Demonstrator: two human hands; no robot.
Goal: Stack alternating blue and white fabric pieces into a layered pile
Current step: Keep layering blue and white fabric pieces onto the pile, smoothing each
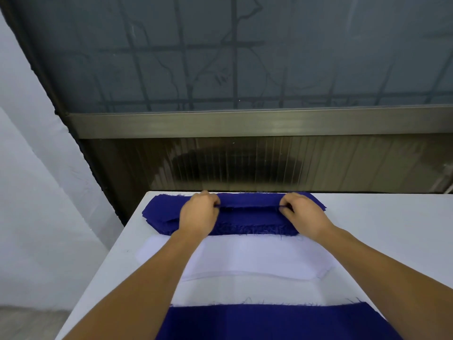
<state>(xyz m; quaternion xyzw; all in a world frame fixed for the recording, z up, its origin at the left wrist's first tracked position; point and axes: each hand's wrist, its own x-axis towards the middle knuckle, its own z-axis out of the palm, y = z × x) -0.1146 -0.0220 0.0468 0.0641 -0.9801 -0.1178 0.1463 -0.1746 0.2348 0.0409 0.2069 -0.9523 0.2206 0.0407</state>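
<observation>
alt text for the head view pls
Both hands, left hand and right hand, pinch the top piece of a blue fabric stack at the far edge of a white table. Nearer lie white fabric pieces, then a blue piece.

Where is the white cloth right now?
In the head view, the flat white fabric piece lies mid-table, between the far stack of dark blue fabric pieces and the near blue fabric piece.

The far stack of blue fabric pieces [235, 214] is matt woven cloth with frayed, thready edges; the white fabric pieces [245, 261] look smooth and matt, as does the near blue piece [269, 322], fringed along its far edge, on a smooth matt white table [392, 229], below a brushed metal rail [245, 123] and dull frosted glass [245, 52]
</observation>
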